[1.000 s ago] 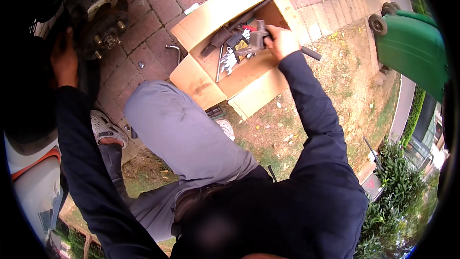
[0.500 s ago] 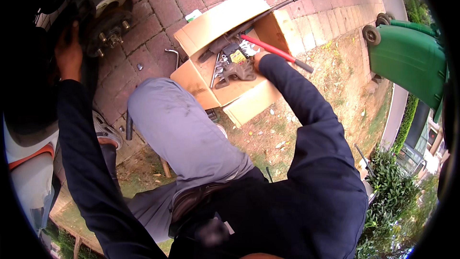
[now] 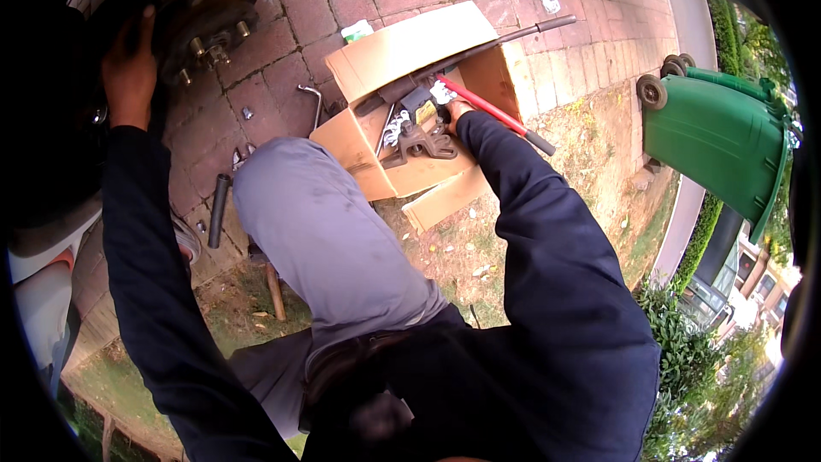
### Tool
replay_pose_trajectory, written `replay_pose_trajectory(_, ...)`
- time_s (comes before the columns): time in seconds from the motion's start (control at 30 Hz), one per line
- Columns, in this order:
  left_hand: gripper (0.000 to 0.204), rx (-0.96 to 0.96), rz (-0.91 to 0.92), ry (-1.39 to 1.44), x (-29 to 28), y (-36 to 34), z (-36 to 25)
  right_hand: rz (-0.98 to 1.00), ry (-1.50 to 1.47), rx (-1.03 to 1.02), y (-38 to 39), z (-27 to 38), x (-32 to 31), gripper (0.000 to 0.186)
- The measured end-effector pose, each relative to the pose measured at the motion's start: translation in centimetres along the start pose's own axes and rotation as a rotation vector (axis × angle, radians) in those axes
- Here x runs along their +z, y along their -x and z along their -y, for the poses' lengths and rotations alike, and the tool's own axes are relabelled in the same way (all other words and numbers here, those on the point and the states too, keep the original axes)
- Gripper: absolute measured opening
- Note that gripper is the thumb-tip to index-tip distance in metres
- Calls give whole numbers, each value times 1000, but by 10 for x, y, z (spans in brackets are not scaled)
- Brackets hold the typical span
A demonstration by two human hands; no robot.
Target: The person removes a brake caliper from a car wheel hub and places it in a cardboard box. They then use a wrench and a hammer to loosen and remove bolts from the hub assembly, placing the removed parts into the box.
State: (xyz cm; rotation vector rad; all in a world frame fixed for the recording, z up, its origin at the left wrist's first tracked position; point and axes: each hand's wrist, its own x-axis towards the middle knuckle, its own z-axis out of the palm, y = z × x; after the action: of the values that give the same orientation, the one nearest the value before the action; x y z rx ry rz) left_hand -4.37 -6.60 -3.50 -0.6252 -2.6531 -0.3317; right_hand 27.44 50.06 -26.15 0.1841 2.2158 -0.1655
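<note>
My left hand (image 3: 130,77) rests against the dark underside of a vehicle, its visible fingers stretched and apart. Beside it is a wheel hub (image 3: 205,43) with bare studs. My right hand (image 3: 457,113) reaches into an open cardboard box (image 3: 359,150), its fingertips partly hidden among the contents. Close to that hand lie a dark cast-metal puller-like part (image 3: 421,144), some shiny wrenches (image 3: 394,130) and a crumpled white item (image 3: 442,92). A red bar with a dark grip (image 3: 492,107) slants over the box edge, and a long dark bar (image 3: 505,38) lies across the box.
On the brick paving (image 3: 291,8) lie a bent metal wrench (image 3: 313,103), a small nut-like piece (image 3: 247,112) and a dark tube (image 3: 219,210). A wooden handle (image 3: 274,291) sits near my knee (image 3: 299,180). Green wheeled bins (image 3: 718,137) stand at the right.
The view has shifted slightly. My right hand has moved among the tools in the box, where the dark block with the yellow label is now more covered. My left hand stays by the hub.
</note>
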Motion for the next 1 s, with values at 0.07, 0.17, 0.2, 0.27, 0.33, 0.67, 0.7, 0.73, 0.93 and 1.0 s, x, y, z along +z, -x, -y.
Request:
replay_pose_trajectory(0.07,49,-269,42,242,-13,-9,-28,-4,-25,-13,6,-2,0,50)
replay_pose_trajectory(0.17,52,-511,36,332,-30,-16,-48,75,67,114,16,30,-21,46)
replay_pose_trajectory(0.2,49,-360,19,204,-26,-12,-39,66,27,134,21,32,-24,45)
replay_pose_trajectory(0.27,44,-82,-12,-52,-24,1,-8,42,-53,149,24,43,-36,44)
replay_pose_trajectory(0.33,41,151,-60,-237,-31,11,3,-27,-154,246,28,43,-30,42)
replay_pose_trajectory(0.67,39,-738,124,596,-279,166,-95,-60,-161,365,38,57,-44,44)
replay_pose_trajectory(0.7,38,-773,93,562,-298,188,-89,-77,-176,356,34,54,-38,43)
replay_pose_trajectory(0.73,37,-759,124,506,-314,196,-89,-96,-191,354,28,48,-30,42)
replay_pose_trajectory(0.93,39,-871,61,521,-334,215,-94,-101,-140,265,14,45,-15,35)
replay_pose_trajectory(1.0,40,-885,83,544,-330,208,-97,-60,-96,293,6,44,-7,33)
